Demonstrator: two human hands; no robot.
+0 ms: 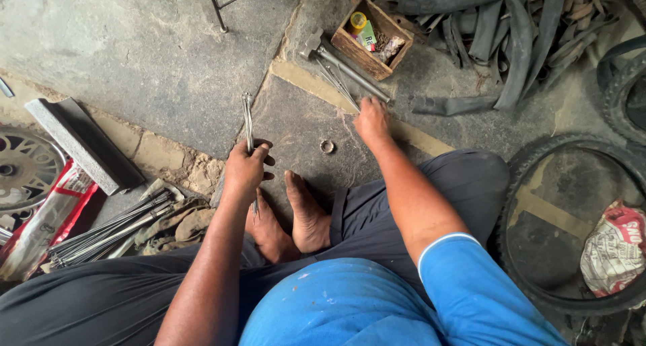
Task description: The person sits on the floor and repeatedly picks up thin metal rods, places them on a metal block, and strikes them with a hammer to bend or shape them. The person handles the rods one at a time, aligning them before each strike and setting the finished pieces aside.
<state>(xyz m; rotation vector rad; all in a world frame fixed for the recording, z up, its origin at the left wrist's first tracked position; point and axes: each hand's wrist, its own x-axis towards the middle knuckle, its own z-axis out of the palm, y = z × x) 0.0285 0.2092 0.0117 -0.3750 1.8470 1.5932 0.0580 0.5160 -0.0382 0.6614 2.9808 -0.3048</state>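
I sit on a stone floor with my bare feet [291, 218] in front of me. My left hand [246, 168] is shut on a small bundle of thin metal spokes [247, 121], held upright. My right hand [372, 119] reaches forward to the floor. Its fingers rest on loose spokes [338, 82] lying beside a hammer [340, 60]. Whether it grips one, I cannot tell. A small metal ring [327, 146] lies on the floor between my hands.
A wooden box [371, 36] of small parts stands beyond the hammer. Rubber tube strips [511, 30] are piled at top right. A tyre [572, 218] holding a crumpled bag lies at right. More spokes [111, 228], a wheel [23, 168] and a grey block [81, 144] lie at left.
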